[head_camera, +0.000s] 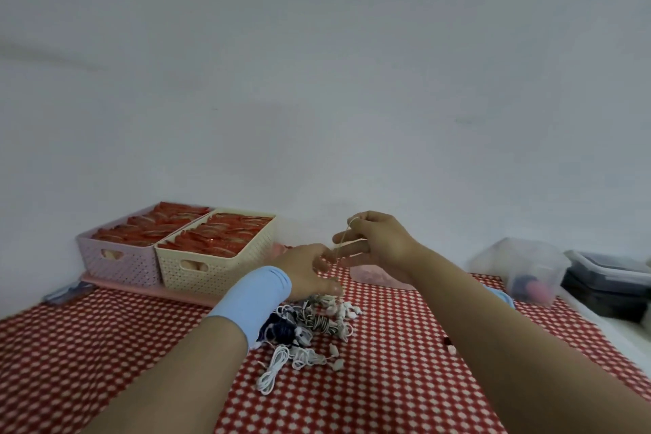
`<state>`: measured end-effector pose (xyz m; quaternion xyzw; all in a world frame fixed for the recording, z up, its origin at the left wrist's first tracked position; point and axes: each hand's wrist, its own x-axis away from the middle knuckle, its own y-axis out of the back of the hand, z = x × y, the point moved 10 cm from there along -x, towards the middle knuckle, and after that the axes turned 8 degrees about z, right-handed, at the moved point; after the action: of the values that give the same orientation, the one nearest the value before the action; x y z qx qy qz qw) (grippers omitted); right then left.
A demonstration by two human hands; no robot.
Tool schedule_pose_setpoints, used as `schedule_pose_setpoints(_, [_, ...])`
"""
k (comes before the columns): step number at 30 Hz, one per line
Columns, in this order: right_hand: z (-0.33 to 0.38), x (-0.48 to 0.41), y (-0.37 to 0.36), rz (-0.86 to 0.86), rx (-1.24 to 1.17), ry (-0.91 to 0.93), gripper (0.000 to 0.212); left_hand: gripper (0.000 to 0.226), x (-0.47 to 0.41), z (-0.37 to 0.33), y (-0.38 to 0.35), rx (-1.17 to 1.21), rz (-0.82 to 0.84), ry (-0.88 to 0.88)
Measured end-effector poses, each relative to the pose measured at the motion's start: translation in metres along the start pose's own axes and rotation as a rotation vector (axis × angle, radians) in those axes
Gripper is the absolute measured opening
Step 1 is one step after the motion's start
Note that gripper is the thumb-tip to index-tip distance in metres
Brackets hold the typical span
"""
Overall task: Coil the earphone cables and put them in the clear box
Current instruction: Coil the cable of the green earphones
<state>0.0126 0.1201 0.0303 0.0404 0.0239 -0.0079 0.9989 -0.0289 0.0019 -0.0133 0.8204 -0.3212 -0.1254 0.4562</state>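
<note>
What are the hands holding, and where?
The right hand pinches a thin earphone cable at its top loop. The left hand seems to grip the same cable lower down, above the pile; blur leaves that unsure.

My right hand [378, 240] pinches a thin earphone cable [339, 245] aloft while my left hand [304, 271] holds it above the earphone pile [317, 324].

The earphone cables [313, 324] lie in 1 tangled pile in front of the cream basket [215, 257], a little to its right. They are mostly white, some dark blue, with 1 striped bundle and small white earbuds. 1 thin pale cable [338, 247] rises from the pile to the right hand [380, 240]. The clear box [521, 268] stands far right of the basket.
</note>
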Motion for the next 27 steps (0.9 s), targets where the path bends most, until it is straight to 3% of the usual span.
schedule_pose_setpoints(4, [0.012, 0.014, 0.022, -0.019, -0.021, 0.028, 0.019, 0.038, 0.003, -0.028, 0.0, -0.118, -0.072, -0.035])
schedule_pose_setpoints(8, [0.015, 0.032, 0.054, -0.072, 0.127, 0.027, 0.015, 0.022, -0.001, -0.054, -0.001, -0.033, -0.118, -0.076])
schedule_pose_setpoints(11, [0.005, 0.043, 0.089, -0.134, 0.436, -0.041, 0.012, 0.027, -0.014, -0.071, -0.012, 0.098, -0.121, -0.085])
schedule_pose_setpoints(14, [-0.019, 0.057, 0.119, -0.141, 0.553, -0.159, 0.012, 0.035, -0.026, -0.095, -0.04, 0.1, -0.064, -0.111])
schedule_pose_setpoints(17, [-0.046, 0.073, 0.141, -0.091, 0.607, -0.282, 0.021, 0.037, -0.039, -0.11, -0.084, -0.036, 0.088, -0.075])
schedule_pose_setpoints(20, [-0.07, 0.085, 0.156, -0.025, 0.669, -0.355, 0.024, 0.036, -0.049, -0.106, -0.109, -0.337, 0.183, 0.029])
schedule_pose_setpoints(22, [-0.079, 0.091, 0.159, 0.006, 0.685, -0.355, 0.018, 0.042, -0.053, -0.105, -0.111, -0.468, 0.144, 0.042])
schedule_pose_setpoints(24, [-0.086, 0.094, 0.158, 0.04, 0.692, -0.355, 0.014, 0.05, -0.052, -0.124, -0.109, -0.367, 0.025, -0.09])
schedule_pose_setpoints(27, [-0.087, 0.09, 0.164, -0.03, 0.701, -0.339, 0.036, 0.048, -0.048, -0.15, -0.117, -0.068, 0.001, -0.281])
